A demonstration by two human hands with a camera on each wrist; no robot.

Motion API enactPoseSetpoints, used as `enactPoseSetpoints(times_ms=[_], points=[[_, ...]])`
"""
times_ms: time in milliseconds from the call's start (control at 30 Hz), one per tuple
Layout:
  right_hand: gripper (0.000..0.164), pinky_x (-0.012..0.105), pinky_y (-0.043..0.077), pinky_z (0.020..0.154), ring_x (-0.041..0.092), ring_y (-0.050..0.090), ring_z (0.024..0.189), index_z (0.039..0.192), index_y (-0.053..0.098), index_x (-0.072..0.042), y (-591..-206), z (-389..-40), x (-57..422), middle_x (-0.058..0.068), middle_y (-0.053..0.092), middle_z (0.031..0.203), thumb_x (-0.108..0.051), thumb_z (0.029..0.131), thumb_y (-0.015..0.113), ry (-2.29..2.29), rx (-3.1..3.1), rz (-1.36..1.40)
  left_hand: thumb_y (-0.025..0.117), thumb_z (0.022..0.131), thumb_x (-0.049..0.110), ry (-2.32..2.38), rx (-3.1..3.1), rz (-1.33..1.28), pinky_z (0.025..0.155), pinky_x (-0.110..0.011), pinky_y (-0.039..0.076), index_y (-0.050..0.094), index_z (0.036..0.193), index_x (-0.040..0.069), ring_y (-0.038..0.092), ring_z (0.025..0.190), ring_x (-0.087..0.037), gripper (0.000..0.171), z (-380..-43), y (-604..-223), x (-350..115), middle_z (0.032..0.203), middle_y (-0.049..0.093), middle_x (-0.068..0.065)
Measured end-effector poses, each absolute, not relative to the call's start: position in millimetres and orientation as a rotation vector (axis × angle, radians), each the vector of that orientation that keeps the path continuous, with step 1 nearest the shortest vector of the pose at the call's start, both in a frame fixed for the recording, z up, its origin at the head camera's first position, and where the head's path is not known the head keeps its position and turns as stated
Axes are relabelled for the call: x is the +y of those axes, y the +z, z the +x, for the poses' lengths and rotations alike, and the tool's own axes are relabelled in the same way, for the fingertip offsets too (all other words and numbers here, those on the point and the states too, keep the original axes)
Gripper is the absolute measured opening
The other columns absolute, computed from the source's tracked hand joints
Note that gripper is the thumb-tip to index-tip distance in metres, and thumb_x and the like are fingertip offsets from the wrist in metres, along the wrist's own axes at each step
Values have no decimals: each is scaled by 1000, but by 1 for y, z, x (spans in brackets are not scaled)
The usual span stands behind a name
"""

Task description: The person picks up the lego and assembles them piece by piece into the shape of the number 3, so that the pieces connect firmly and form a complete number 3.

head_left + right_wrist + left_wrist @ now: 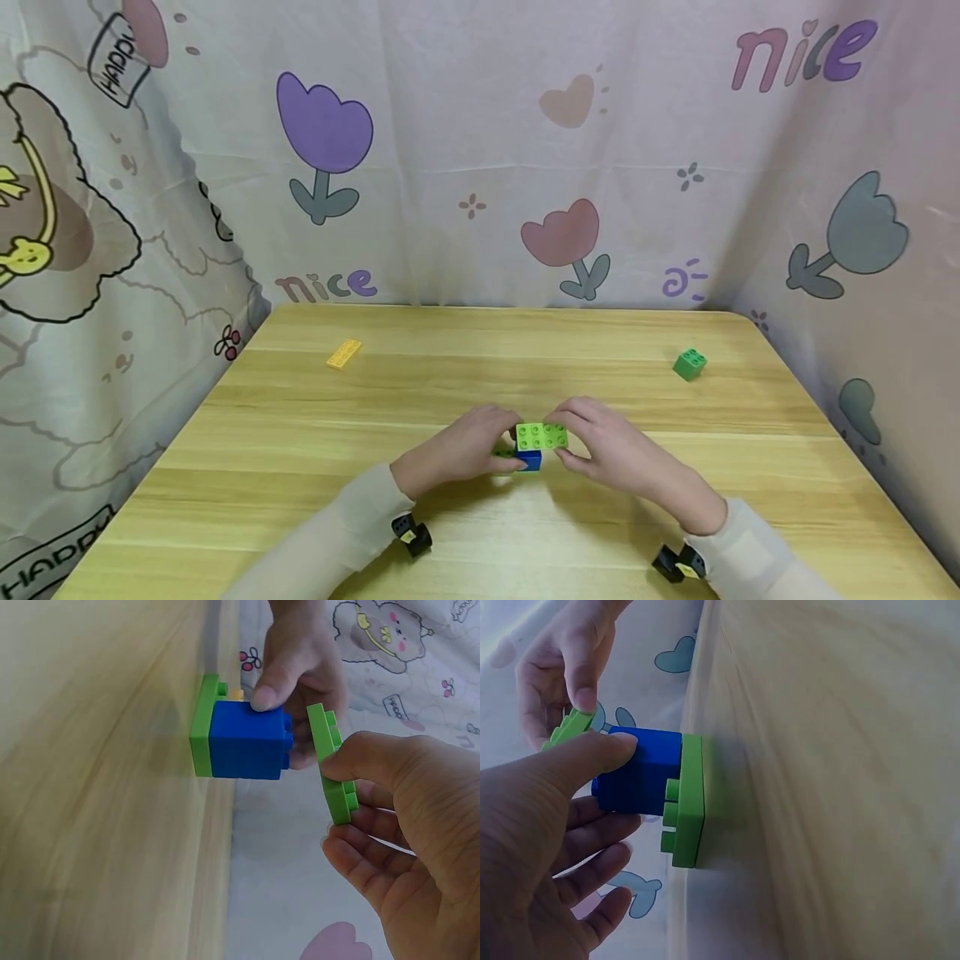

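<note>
A blue block (247, 740) stands on a light green flat brick (202, 731) that lies on the table; some of that brick's studs show beside the block in the left wrist view. My left hand (457, 446) grips the blue block between thumb and fingers. In my right hand (618, 442) a second light green flat brick (542, 436) is pinched between thumb and fingers. It hangs just above the blue block's studs, slightly tilted, and the right wrist view shows a gap between the two.
At the back left of the wooden table (247, 500) lies a yellow-orange flat brick (344, 354). A darker green block (689, 364) sits at the back right. A printed cloth (450, 125) hangs behind the table and at its sides.
</note>
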State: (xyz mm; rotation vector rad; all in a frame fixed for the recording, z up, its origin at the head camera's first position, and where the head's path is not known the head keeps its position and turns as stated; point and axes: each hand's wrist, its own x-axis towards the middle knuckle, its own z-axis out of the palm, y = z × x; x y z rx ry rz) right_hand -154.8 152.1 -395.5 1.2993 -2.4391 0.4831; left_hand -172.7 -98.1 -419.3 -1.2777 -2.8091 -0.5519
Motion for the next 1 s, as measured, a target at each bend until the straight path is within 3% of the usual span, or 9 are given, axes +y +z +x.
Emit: enactPoseSetpoints(times_ms=[167, 867, 1000], points=[[39, 32, 52, 86, 14, 57, 102, 117, 64, -8, -399, -156, 147, -2, 59, 111, -19, 81, 79, 467, -2433, 1337, 75, 86, 42, -485, -2769, -1297, 87, -24, 46, 62, 114, 12, 51, 101, -12, 42, -173, -418, -99, 107, 60, 5], [40, 32, 51, 90, 14, 59, 105, 121, 64, -8, -404, -158, 131, -1, 62, 114, -26, 86, 76, 590, -2596, 1306, 75, 86, 41, -442, -2711, -1329, 77, -23, 44, 63, 111, 10, 50, 91, -12, 41, -176, -420, -98, 101, 60, 3], [38, 29, 52, 86, 14, 61, 99, 118, 65, -10, -406, -161, 131, -4, 63, 112, -25, 85, 77, 703, -2620, 1293, 75, 86, 41, -490, -2736, -1299, 77, -24, 45, 64, 111, 11, 51, 92, -12, 41, -176, -421, -98, 102, 62, 3]])
